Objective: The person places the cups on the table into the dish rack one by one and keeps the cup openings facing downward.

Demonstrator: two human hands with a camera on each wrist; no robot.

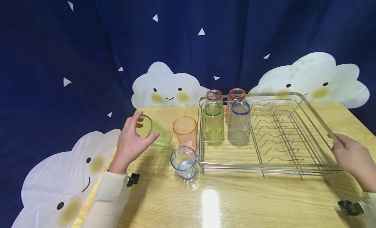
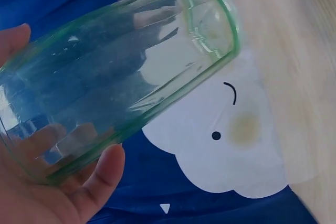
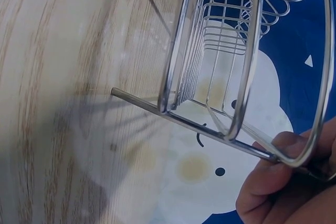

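My left hand (image 1: 129, 144) holds a clear green drinking glass (image 1: 161, 133) near its mouth, thumb on one side and fingers on the other. The glass tilts, with its mouth toward the palm and its base pointing right; in the left wrist view the green glass (image 2: 131, 72) fills the upper left. At the far right, my right hand (image 1: 353, 156) grips the side rim of a wire dish rack (image 1: 318, 118). Close up in the right wrist view, the fingers (image 3: 265, 182) are curled round the metal bar at the corner of the rack.
Left of the rack, an orange-rimmed glass (image 1: 185, 133) and a shorter blue-rimmed glass (image 1: 183, 162) stand upright on the wooden table (image 1: 249, 202). Inside the rack's left part several glasses are upside down, among them a green one (image 1: 213, 123) and a blue-rimmed one (image 1: 239, 123). A dark blue curtain (image 1: 176, 41) hangs behind.
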